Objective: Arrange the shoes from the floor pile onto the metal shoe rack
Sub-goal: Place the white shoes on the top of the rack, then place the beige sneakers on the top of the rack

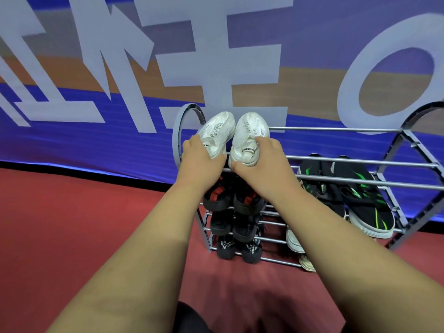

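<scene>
Red floor (72,224), blue banner behind. Left hand (200,159) grip grasps left white shoe (217,133), right hand (262,164) right white shoe (249,138), rack (336,129) top tier, 12 o'clock. Heels hidden; lower-tier pairs partly covered by arms.

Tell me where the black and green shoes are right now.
In the head view, the black and green shoes sit on the right side of the shoe rack, below its top bars and right of the right hand.
</scene>
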Motion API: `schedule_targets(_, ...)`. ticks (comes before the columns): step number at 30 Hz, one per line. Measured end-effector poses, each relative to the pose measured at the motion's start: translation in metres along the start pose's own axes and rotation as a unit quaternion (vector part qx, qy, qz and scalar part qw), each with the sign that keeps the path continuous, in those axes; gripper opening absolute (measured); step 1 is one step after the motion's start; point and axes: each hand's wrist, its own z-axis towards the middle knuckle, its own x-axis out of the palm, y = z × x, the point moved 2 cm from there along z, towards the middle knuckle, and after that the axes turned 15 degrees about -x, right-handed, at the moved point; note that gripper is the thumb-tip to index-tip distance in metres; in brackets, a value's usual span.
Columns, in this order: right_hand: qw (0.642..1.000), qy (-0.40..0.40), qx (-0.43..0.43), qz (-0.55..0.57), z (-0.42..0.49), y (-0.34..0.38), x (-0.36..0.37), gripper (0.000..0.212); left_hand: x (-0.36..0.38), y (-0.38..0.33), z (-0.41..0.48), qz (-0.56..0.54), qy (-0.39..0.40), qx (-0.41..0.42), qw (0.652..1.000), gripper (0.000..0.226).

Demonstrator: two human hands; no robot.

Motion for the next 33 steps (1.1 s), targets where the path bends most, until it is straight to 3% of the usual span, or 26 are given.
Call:
schedule_targets(9,0.997,0.027,-0.064,-0.042,-0.021,-0.003,-0.015,0.075,-0.011,-0.006,-0.014,0.043,0.006,-0.009,0.999,0.065)
schedule_targets(14,0.994,0.024,-0.083,-0.07,-0.04,0.0,-0.038,0.06,-0.02,-0.014,-0.034,0.09,-0.01,-0.016,0.996,0.053)
schedule_targets(19,0.994,0.011,-0.07,-0.078,-0.072,0.002,-0.067,0.046,-0.034,-0.034,-0.061,0.097,-0.066,0.078,0.99,0.035)
schedule_targets(22,0.995,0.013,-0.061,-0.083,-0.088,0.003,-0.082,0.039,-0.031,-0.047,-0.087,0.047,0.004,0.097,0.994,0.02)
schedule_targets(26,0.987,0.04,-0.078,-0.137,-0.105,-0.007,-0.101,0.026,-0.003,-0.069,-0.124,0.146,0.096,0.151,0.973,0.012)
schedule_targets(29,0.988,0.052,-0.058,-0.135,-0.124,-0.025,-0.102,0.015,0.033,-0.075,-0.136,0.281,0.196,0.189,0.92,0.014)
schedule_targets(33,0.983,0.111,0.022,-0.146,-0.17,-0.075,-0.089,0.014,0.101,-0.044,-0.155,0.39,0.344,0.137,0.843,0.026)
